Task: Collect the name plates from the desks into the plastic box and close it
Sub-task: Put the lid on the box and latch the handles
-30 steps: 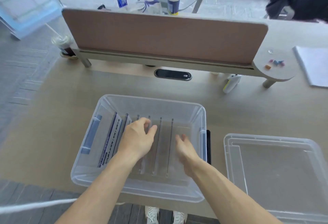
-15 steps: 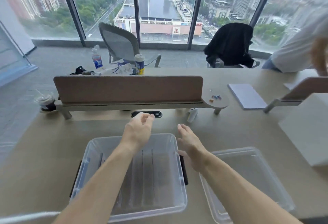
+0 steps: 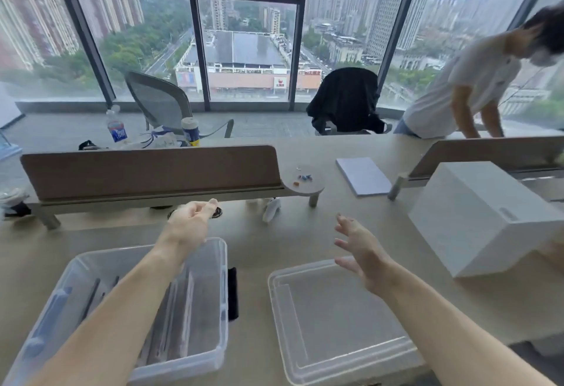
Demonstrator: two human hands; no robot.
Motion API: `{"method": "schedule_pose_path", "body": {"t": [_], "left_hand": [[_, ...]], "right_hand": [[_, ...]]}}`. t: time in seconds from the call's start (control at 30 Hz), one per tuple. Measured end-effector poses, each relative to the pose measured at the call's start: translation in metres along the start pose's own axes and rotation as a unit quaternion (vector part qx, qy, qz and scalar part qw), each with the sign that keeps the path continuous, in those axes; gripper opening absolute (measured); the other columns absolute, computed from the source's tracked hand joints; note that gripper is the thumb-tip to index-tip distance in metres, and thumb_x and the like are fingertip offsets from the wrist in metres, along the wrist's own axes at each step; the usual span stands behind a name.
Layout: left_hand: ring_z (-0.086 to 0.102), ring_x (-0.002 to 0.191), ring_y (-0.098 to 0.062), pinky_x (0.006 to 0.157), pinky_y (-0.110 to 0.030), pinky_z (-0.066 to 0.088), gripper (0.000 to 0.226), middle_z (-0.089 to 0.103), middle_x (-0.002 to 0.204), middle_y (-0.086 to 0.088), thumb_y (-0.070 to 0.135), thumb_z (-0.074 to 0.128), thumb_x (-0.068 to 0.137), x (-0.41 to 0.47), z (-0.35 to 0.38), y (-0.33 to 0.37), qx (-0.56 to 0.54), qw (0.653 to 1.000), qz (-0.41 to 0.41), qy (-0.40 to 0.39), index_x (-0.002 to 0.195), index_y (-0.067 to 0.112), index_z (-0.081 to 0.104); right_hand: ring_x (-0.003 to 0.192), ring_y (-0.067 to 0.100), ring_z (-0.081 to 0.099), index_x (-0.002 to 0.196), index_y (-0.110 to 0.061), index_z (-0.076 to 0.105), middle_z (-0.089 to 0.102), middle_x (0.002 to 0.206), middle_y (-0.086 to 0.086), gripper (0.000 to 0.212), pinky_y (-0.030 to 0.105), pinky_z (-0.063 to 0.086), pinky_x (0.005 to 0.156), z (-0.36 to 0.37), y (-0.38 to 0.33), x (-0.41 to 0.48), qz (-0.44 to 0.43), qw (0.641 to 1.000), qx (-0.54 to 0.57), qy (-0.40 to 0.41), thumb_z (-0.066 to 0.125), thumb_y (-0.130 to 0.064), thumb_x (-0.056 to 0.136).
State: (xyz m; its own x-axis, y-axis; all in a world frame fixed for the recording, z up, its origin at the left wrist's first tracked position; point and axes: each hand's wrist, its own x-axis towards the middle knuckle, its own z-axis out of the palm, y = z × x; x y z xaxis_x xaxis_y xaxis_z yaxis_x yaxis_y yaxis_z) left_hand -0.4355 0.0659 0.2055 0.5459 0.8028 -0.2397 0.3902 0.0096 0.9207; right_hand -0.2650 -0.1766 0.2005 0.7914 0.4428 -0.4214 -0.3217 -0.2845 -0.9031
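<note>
The clear plastic box (image 3: 213,266) sits open on the desk at the lower left, with several name plates (image 3: 180,321) lying flat inside. Its clear lid (image 3: 338,321) lies flat on the desk to the right of the box. My left hand (image 3: 190,226) hovers above the box's far rim, fingers loosely curled, holding nothing. My right hand (image 3: 360,248) is raised over the lid's far edge with fingers spread, empty.
A brown desk divider (image 3: 149,171) runs across ahead, with a small round shelf (image 3: 303,184) at its end. A white box (image 3: 482,217) stands at the right, a notebook (image 3: 363,176) behind it. A person (image 3: 467,86) leans over the far desk. Two chairs stand by the window.
Both hands have lifted out of the box and moved forward and apart. My view has tilted up from the box to the whole desk and the window.
</note>
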Motion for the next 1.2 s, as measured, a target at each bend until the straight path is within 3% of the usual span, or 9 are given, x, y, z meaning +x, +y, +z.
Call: {"method": "schedule_pose_path", "body": {"t": [0.13, 0.33, 0.5, 0.67, 0.8, 0.97, 1.03, 1.1, 1.2], "left_hand": [[0.059, 0.100, -0.023, 0.097, -0.050, 0.056, 0.029, 0.063, 0.113, -0.007, 0.043, 0.052, 0.103, -0.026, 0.071, 0.007, -0.014, 1.000, -0.020, -0.002, 0.103, 0.017, 0.065], [0.063, 0.115, -0.031, 0.089, -0.047, 0.057, 0.029, 0.065, 0.121, -0.011, 0.045, 0.052, 0.103, -0.053, 0.148, -0.009, -0.032, 0.996, -0.076, -0.025, 0.098, 0.019, 0.063], [0.061, 0.119, -0.032, 0.092, -0.047, 0.056, 0.026, 0.063, 0.127, -0.013, 0.044, 0.052, 0.103, -0.044, 0.178, -0.019, -0.020, 0.994, -0.106, -0.019, 0.094, 0.021, 0.061], [0.062, 0.117, -0.030, 0.092, -0.047, 0.056, 0.026, 0.065, 0.121, -0.011, 0.045, 0.054, 0.102, -0.019, 0.199, -0.039, -0.006, 0.993, -0.119, -0.018, 0.093, 0.022, 0.062], [0.061, 0.118, -0.029, 0.086, -0.042, 0.054, 0.028, 0.063, 0.111, -0.003, 0.050, 0.056, 0.099, -0.003, 0.212, -0.075, 0.021, 0.986, -0.166, -0.005, 0.095, 0.023, 0.062], [0.059, 0.107, -0.031, 0.102, -0.048, 0.050, 0.043, 0.062, 0.110, -0.009, 0.051, 0.051, 0.101, 0.003, 0.226, -0.121, 0.083, 0.968, -0.237, 0.006, 0.113, 0.012, 0.064], [0.057, 0.125, -0.032, 0.110, -0.049, 0.045, 0.050, 0.062, 0.128, -0.010, 0.052, 0.048, 0.102, 0.002, 0.233, -0.138, 0.104, 0.960, -0.261, 0.011, 0.133, 0.016, 0.061], [0.045, 0.143, -0.030, 0.116, -0.049, 0.039, 0.056, 0.050, 0.154, -0.005, 0.051, 0.045, 0.104, 0.005, 0.243, -0.155, 0.118, 0.954, -0.275, -0.002, 0.149, 0.018, 0.050], [0.038, 0.148, -0.030, 0.116, -0.049, 0.036, 0.058, 0.041, 0.162, -0.002, 0.049, 0.043, 0.105, 0.010, 0.256, -0.184, 0.125, 0.939, -0.321, -0.007, 0.154, 0.018, 0.044]], "right_hand": [[0.127, 0.021, 0.053, 0.133, -0.033, 0.050, 0.049, 0.146, -0.004, 0.035, 0.051, 0.045, 0.110, -0.091, 0.008, 0.008, 0.000, 1.000, -0.023, 0.004, 0.046, -0.050, 0.102], [0.122, 0.023, 0.054, 0.130, -0.030, 0.049, 0.050, 0.142, -0.005, 0.033, 0.044, 0.047, 0.097, -0.180, 0.023, 0.020, 0.037, 0.998, -0.037, 0.018, 0.045, -0.049, 0.103], [0.119, 0.023, 0.055, 0.128, -0.027, 0.052, 0.053, 0.136, -0.003, 0.035, 0.051, 0.045, 0.108, -0.212, 0.029, 0.049, 0.054, 0.997, -0.042, 0.031, 0.047, -0.050, 0.102], [0.120, 0.022, 0.056, 0.123, -0.027, 0.053, 0.055, 0.136, -0.003, 0.033, 0.049, 0.048, 0.105, -0.218, 0.042, 0.078, 0.073, 0.995, -0.052, 0.036, 0.049, -0.051, 0.101], [0.123, 0.024, 0.055, 0.135, -0.023, 0.053, 0.055, 0.135, -0.001, 0.042, 0.051, 0.046, 0.108, -0.222, 0.061, 0.111, 0.098, 0.992, -0.072, 0.025, 0.047, -0.049, 0.102], [0.118, 0.021, 0.054, 0.122, -0.028, 0.052, 0.056, 0.133, -0.002, 0.031, 0.050, 0.044, 0.110, -0.226, 0.103, 0.153, 0.139, 0.984, -0.110, 0.006, 0.047, -0.050, 0.101], [0.114, 0.022, 0.054, 0.121, -0.025, 0.052, 0.056, 0.125, 0.000, 0.031, 0.050, 0.044, 0.109, -0.225, 0.121, 0.169, 0.151, 0.979, -0.139, -0.004, 0.047, -0.049, 0.102], [0.110, 0.022, 0.054, 0.129, -0.018, 0.055, 0.057, 0.118, 0.002, 0.040, 0.049, 0.043, 0.108, -0.226, 0.144, 0.185, 0.153, 0.974, -0.167, -0.015, 0.047, -0.048, 0.102], [0.120, 0.023, 0.052, 0.144, -0.013, 0.049, 0.056, 0.134, 0.005, 0.057, 0.046, 0.040, 0.112, -0.227, 0.177, 0.205, 0.165, 0.965, -0.205, -0.015, 0.048, -0.051, 0.101]]}}
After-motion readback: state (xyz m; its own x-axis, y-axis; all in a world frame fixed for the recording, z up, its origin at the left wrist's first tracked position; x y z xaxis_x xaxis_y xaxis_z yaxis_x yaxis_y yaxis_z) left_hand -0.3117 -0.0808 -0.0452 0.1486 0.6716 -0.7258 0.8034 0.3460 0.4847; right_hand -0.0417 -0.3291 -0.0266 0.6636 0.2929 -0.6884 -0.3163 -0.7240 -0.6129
